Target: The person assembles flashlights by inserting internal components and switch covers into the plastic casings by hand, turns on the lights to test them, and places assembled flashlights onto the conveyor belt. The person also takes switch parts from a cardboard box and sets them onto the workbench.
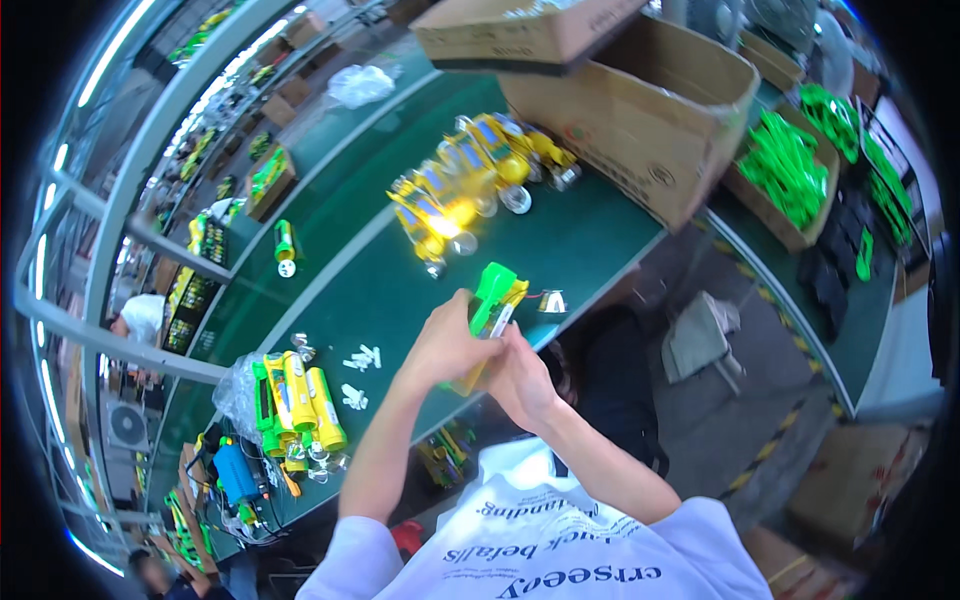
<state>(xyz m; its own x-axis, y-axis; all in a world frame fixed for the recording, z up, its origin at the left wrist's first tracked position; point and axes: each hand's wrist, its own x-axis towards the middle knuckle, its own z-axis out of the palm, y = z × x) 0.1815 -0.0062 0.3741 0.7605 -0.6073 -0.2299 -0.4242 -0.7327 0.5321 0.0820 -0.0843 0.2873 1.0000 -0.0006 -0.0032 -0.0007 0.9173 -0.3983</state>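
Note:
In front of me, both hands hold one yellow-and-green flashlight body (pixel 494 290) over the green bench. My left hand (pixel 450 342) is closed round its left side, below the bright green end piece. My right hand (pixel 522 380) grips it from the lower right, the fingers partly hidden. A thin red wire runs from the body's right side to a small silvery reflector-like piece (pixel 552 302) near the bench edge. Past my hands lies a row of yellow flashlight bodies (pixel 465 165) with clear round lens ends, one of them glowing.
Yellow-and-green flashlights (pixel 305 400) are grouped at the left, beside small white pieces (pixel 362 358) and a blue tool (pixel 235 470). A cardboard box (pixel 640 110) stands at the far right of the bench (pixel 360 280). Green parts fill a box (pixel 785 170) farther right.

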